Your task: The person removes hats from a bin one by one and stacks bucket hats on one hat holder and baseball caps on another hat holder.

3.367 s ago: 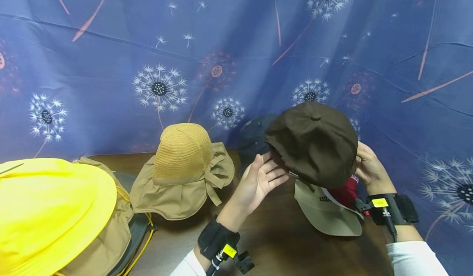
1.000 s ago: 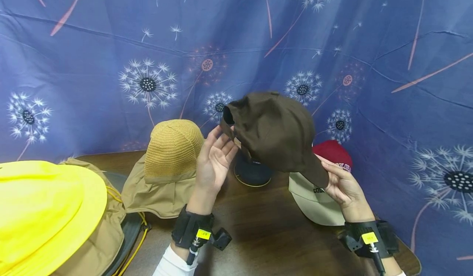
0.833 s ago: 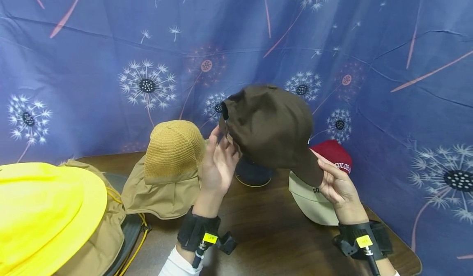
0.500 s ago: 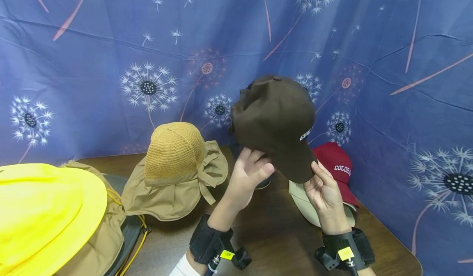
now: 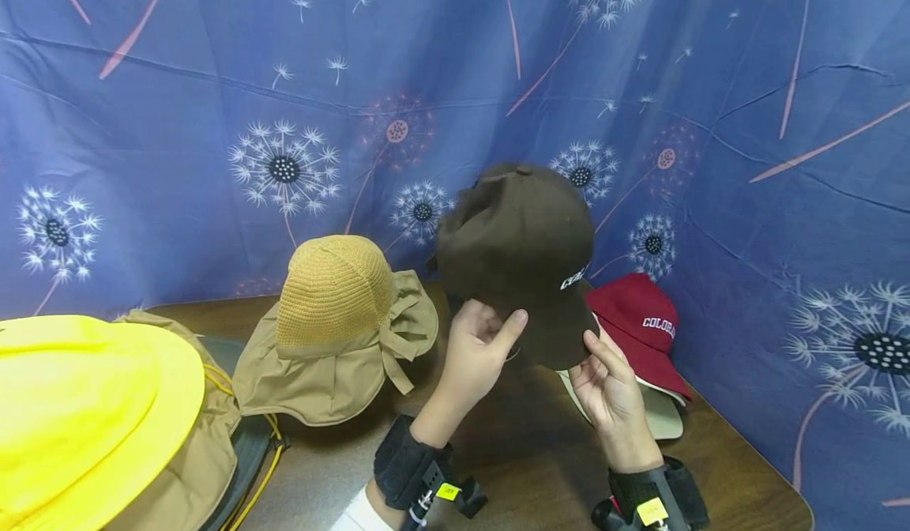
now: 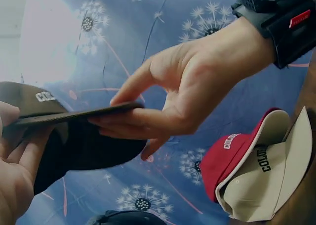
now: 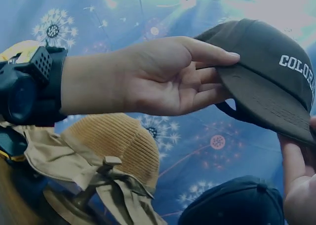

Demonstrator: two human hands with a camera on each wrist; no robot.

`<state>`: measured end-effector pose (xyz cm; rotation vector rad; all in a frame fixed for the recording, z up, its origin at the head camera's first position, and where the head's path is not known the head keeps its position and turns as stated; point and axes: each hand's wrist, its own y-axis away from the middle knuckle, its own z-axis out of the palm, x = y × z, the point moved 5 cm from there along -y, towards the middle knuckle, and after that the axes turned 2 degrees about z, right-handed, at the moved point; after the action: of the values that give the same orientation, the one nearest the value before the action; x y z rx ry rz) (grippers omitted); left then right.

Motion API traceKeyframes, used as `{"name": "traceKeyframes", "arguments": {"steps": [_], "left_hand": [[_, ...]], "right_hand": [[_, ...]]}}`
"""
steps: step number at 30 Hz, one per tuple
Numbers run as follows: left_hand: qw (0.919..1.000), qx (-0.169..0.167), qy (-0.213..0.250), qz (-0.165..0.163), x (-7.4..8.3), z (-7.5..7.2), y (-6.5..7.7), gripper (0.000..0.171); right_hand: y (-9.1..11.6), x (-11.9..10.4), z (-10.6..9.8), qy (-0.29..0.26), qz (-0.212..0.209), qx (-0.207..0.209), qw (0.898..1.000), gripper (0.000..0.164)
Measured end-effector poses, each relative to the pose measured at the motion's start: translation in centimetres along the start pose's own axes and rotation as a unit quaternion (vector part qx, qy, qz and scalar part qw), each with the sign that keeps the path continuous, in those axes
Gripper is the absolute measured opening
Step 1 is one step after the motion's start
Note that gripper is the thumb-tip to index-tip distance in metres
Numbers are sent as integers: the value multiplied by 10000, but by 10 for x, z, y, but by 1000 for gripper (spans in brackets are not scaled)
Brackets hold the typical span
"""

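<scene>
A dark brown baseball cap with white lettering is held up above the table, its brim angled down toward the lower right. My left hand pinches the brim's near side beside the crown, thumb on top and fingers beneath. Gripping the brim's other side is my right hand, its thumb over the edge. The left wrist view has the brim edge-on between the right hand and the left hand. Lettering on the cap reads "COLOR" in the right wrist view, the rest cut off.
A red cap rests over a beige cap at the right of the wooden table. A tan knitted sun hat stands left of centre. A yellow hat tops a pile at far left. Behind the brown cap is a dark cap.
The brown cap has turned so its lettering shows, and has just lowered a little. My left hand has gone from its back strap to the brim; my right hand has moved left with the brim.
</scene>
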<state>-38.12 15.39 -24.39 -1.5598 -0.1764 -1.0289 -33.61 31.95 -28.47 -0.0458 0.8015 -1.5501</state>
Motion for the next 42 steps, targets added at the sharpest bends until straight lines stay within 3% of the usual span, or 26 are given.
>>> {"name": "traceKeyframes", "arguments": {"steps": [4,7,10,14,16,20,23,26,29,31,37,40,42], "left_hand": [[9992,44,292,-272,-5,-5,-3,33],[9972,-25,571,-477,-9,-12,-7,37],[9969,186,445,-624,-14,-24,-16,38],[9933,881,-47,-744,-18,-40,-37,37],[9898,1196,-205,-753,-21,-45,-50,37],[9828,1602,-451,-802,-30,-51,-75,37],[9752,1794,-599,-1148,-46,-55,-86,44],[9629,1926,-733,-1742,-66,-56,-82,58],[9520,1928,-812,-2234,-84,-55,-68,67],[9481,1900,-848,-2404,-93,-54,-58,68],[9424,1752,-919,-2696,-112,-50,-32,67],[9361,1775,-1007,-2866,-121,-49,-21,69],[9322,1789,-1042,-2968,-126,-49,-15,72]], "right_hand": [[-1,-6,0,164,261,500,9983,44],[-10,-13,0,787,461,1027,9905,37],[-26,-23,2,1922,525,1361,9704,31],[-56,-38,7,3197,327,1473,9354,18],[-73,-44,8,3532,217,1568,9220,13],[-104,-51,5,3769,105,1875,9070,9],[-117,-50,-7,3795,84,2105,9009,10],[-116,-45,-25,3994,248,2369,8853,15],[-103,-38,-46,4166,497,2583,8702,18],[-93,-33,-60,4258,657,2722,8604,19],[-69,-22,-96,4286,848,2996,8481,20],[-61,-19,-108,4348,999,3095,8397,26],[-57,-18,-113,4460,1090,3199,8288,34]]}}
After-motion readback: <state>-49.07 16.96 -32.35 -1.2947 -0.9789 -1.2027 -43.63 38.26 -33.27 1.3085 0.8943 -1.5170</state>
